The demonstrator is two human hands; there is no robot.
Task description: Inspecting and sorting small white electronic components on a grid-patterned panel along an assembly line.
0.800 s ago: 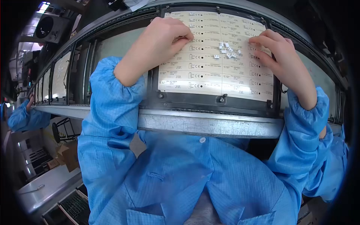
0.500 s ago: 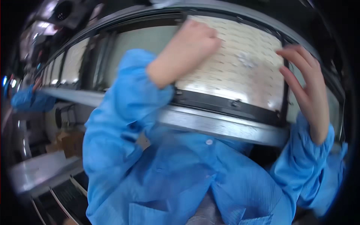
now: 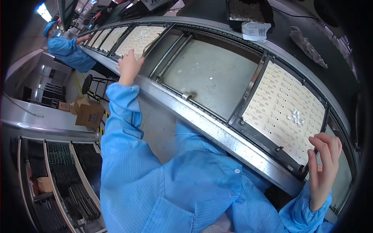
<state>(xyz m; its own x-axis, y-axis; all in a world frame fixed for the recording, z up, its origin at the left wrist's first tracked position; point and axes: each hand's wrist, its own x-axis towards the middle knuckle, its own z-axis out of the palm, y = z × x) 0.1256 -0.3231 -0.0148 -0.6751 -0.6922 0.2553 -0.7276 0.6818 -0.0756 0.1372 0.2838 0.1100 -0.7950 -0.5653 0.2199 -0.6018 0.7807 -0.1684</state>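
My left hand (image 3: pixel 130 66) is at the near right corner of a cream printed sheet (image 3: pixel 140 38) further left along the line. Its fingers reach over the near edge, and the sheet's right edge looks raised beside my thumb; the exact grip is partly hidden. In front of me, a second cream sheet (image 3: pixel 274 97) lies in a black frame (image 3: pixel 254 134), covered in rows of small printed marks. Small silvery pieces (image 3: pixel 297 117) lie in a cluster on it. By that frame's right corner, my right hand (image 3: pixel 325 163) hangs with curved, parted fingers and nothing in them.
Between the two sheets is an open bay with a grey plate (image 3: pixel 217 73) and metal rods. A metal rail (image 3: pixel 202 120) runs along the near side. A co-worker (image 3: pixel 64 48) stands far left. Cardboard boxes (image 3: pixel 89 112) and racks of dark trays (image 3: pixel 64 171) are lower left.
My left hand has moved from the sheet in front of me to the one further left. My view has turned left. My right hand stays near the frame's right side.
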